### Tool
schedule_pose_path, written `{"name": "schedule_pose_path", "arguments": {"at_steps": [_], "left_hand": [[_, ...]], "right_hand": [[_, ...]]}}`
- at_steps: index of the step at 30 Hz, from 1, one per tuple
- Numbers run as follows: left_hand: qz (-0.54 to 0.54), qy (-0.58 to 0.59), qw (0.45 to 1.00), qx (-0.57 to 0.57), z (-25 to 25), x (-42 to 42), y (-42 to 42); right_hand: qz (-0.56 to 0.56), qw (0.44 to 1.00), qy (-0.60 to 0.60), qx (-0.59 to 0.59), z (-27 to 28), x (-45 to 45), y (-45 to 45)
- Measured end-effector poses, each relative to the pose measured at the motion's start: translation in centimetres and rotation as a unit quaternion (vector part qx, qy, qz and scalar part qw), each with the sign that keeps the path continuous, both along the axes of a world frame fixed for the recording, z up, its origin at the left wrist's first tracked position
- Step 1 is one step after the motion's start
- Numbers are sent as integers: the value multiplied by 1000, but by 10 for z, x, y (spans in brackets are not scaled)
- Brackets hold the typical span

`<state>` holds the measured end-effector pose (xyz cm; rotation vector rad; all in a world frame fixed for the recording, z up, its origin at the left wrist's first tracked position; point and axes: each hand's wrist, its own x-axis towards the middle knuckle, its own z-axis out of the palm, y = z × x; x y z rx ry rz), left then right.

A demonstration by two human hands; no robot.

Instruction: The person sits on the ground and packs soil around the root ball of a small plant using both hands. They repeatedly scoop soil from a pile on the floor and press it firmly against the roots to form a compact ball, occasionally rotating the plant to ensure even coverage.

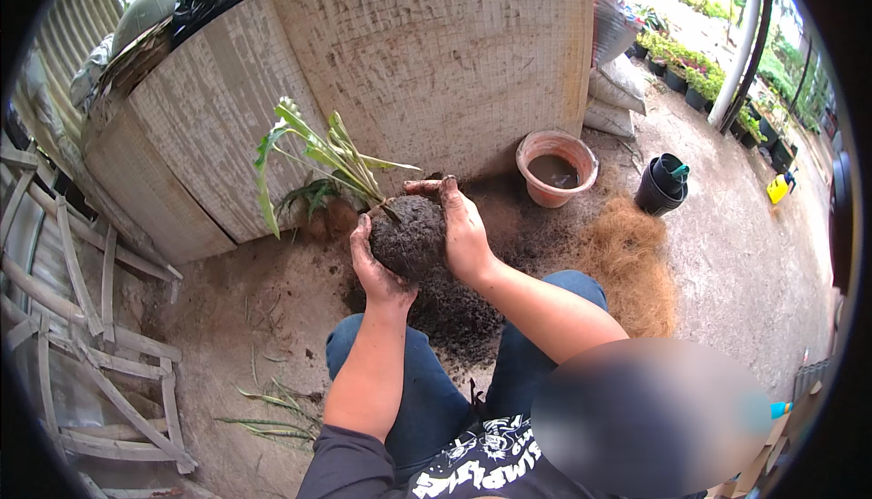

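Observation:
A round ball of dark, wet soil [409, 237] is held up between my two soiled hands. My left hand [379, 267] cups its left and lower side, while my right hand [465, 232] presses against its right side, fingers reaching over the top. From the ball, a plant with long green leaves [320, 148] leans to the upper left. Beneath my hands, between my knees, lies a heap of loose dark soil [460, 315]. The roots of the held plant are hidden in the soil.
An orange-brown plastic bucket [528, 158] holds murky water. Right of it are coconut-like brown fibre [630, 260] and stacked black pots [657, 192]. A fern-like plant [315, 196] lies by the panel wall [436, 56]. Cut leaves [272, 400] and a wooden frame [109, 356] are at left.

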<state>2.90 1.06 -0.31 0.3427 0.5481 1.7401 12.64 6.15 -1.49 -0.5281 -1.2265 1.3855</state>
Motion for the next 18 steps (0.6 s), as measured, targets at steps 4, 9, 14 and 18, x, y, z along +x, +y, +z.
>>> {"name": "schedule_pose_path", "arguments": {"at_steps": [4,9,14,18], "left_hand": [[4,-35,999,-40,1,-4,4],[21,-23,998,-60,-4,-8,8],[91,70,993,-31,-15,-5,11],[133,131,982,-19,-25,-5,13]], "right_hand": [[-10,1000,-15,-17,-3,-3,4],[-24,1000,-15,11,0,-6,-2],[-41,999,-8,2,-4,-16,-15],[-58,998,-12,-6,-10,-17,-16]]}}
